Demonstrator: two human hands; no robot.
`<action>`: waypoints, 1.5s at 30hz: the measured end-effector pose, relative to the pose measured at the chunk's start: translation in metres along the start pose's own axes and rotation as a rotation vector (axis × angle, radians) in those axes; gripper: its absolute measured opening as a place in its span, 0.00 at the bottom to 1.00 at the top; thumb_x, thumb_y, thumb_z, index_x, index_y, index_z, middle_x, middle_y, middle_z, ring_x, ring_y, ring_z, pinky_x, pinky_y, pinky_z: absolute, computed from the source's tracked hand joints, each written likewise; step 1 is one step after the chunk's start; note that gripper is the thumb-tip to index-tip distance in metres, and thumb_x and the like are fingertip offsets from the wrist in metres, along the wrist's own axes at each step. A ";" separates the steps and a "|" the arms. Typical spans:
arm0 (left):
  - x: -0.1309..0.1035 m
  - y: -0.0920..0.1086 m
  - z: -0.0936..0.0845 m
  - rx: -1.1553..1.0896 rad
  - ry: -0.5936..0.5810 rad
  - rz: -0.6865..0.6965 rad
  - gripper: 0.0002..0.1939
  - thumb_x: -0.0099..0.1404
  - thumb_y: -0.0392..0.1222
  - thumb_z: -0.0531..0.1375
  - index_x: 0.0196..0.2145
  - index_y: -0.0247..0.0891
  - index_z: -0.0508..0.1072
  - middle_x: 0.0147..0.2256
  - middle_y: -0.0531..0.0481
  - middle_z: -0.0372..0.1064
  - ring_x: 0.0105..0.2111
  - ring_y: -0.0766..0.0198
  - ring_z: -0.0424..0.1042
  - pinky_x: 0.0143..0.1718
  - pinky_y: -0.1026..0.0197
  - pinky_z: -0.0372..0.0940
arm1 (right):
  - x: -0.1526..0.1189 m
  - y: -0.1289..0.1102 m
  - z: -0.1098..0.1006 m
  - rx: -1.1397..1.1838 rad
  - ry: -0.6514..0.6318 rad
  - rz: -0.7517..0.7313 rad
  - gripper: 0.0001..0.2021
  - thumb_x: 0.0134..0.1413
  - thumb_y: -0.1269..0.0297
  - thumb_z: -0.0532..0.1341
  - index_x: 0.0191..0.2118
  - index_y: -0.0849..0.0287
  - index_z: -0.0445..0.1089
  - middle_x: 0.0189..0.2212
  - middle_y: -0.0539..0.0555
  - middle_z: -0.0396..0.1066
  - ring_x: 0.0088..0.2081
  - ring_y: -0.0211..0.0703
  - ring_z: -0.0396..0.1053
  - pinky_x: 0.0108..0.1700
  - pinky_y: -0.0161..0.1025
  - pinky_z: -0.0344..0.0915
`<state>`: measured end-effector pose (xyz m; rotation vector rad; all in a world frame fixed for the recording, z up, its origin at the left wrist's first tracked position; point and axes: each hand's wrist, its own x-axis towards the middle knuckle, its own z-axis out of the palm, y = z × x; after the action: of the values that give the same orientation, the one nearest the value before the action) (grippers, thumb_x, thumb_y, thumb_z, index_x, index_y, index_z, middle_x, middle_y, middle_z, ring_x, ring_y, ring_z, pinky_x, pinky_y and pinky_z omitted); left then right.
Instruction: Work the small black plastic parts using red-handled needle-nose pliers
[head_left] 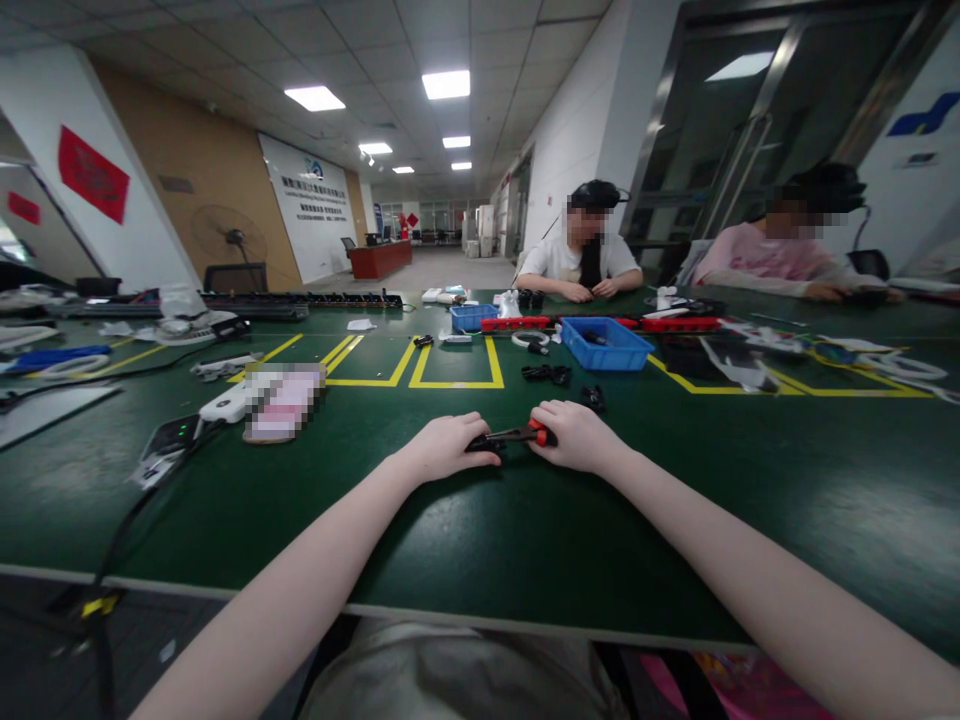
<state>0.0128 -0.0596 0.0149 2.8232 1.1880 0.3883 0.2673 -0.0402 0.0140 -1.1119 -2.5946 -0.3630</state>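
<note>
Near the middle of the green table (450, 540), my right hand (574, 435) is closed round the red handles of a pair of pliers (517, 435). The metal jaws point left and meet a small black part (486, 443). That part is pinched in the fingers of my left hand (450, 447); its shape is mostly hidden. Just beyond my hands lie a black cable bundle (546, 375) and a smaller black piece (592, 398).
A blue bin (606, 345) stands beyond my right hand, a smaller blue bin (472, 318) farther back. On the left lie a power strip (236, 400), a pixelated pink object (285, 402) and cables. Two people sit across the table.
</note>
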 end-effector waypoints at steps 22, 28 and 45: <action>0.000 0.001 -0.002 0.023 0.003 0.054 0.18 0.70 0.57 0.55 0.44 0.38 0.70 0.42 0.46 0.68 0.41 0.57 0.72 0.40 0.60 0.65 | 0.001 -0.002 -0.004 -0.020 0.056 0.012 0.10 0.55 0.55 0.59 0.33 0.56 0.65 0.33 0.55 0.70 0.34 0.45 0.65 0.37 0.40 0.56; -0.001 -0.001 0.000 0.018 0.031 0.056 0.17 0.71 0.54 0.55 0.45 0.37 0.71 0.43 0.46 0.69 0.41 0.56 0.71 0.42 0.58 0.65 | 0.000 -0.001 -0.003 -0.031 0.072 0.022 0.10 0.55 0.55 0.60 0.34 0.56 0.65 0.34 0.55 0.70 0.36 0.46 0.66 0.39 0.41 0.57; 0.001 -0.008 0.007 -0.095 0.051 0.087 0.16 0.72 0.48 0.55 0.50 0.38 0.73 0.49 0.44 0.69 0.47 0.57 0.71 0.50 0.57 0.66 | -0.001 0.013 0.004 -0.006 0.089 0.035 0.13 0.55 0.52 0.60 0.35 0.57 0.67 0.35 0.56 0.71 0.38 0.47 0.68 0.40 0.42 0.60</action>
<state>0.0093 -0.0531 0.0068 2.8054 1.0286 0.5102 0.2773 -0.0310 0.0114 -1.1153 -2.4958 -0.4028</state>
